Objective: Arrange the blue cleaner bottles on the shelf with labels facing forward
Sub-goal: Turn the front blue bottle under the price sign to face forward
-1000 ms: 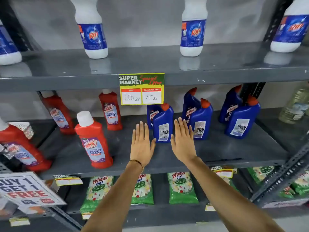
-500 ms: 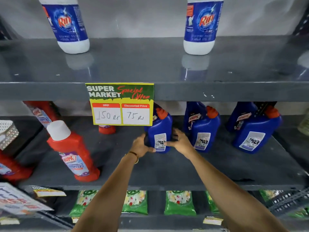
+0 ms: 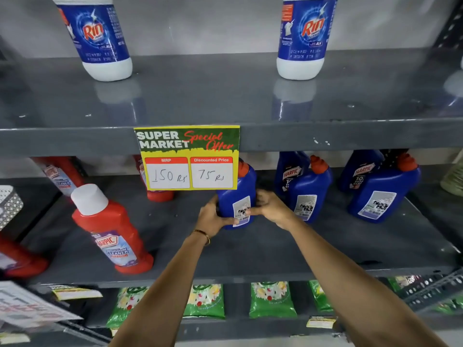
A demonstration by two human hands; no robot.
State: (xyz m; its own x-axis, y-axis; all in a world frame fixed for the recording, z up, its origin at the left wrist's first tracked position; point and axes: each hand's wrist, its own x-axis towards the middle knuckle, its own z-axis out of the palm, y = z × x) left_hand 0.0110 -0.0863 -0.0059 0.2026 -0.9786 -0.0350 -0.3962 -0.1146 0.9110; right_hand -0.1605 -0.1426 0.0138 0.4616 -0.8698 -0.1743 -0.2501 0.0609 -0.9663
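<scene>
Several blue cleaner bottles with orange caps stand on the grey middle shelf point(image 3: 250, 256). The leftmost blue bottle point(image 3: 231, 196) shows its barcode back label toward me; my left hand point(image 3: 213, 217) and my right hand point(image 3: 269, 206) both grip its lower body from either side. To the right stands a pair: a front bottle point(image 3: 309, 194) with its back label showing and one behind it point(image 3: 290, 171) with its Harpic label visible. Further right is another pair, a front bottle point(image 3: 383, 194) showing its back label and a rear one point(image 3: 359, 169) showing its Harpic label.
A yellow price card point(image 3: 188, 157) hangs from the upper shelf edge and hides the held bottle's top left. Red Harpic bottles point(image 3: 112, 234) stand at the left. White Rin bottles point(image 3: 99, 38) sit on the top shelf. Green packets point(image 3: 271, 299) fill the shelf below.
My open hands reached forward from the shelf front and closed on the leftmost blue bottle. The camera moved closer and the view tilted up slightly.
</scene>
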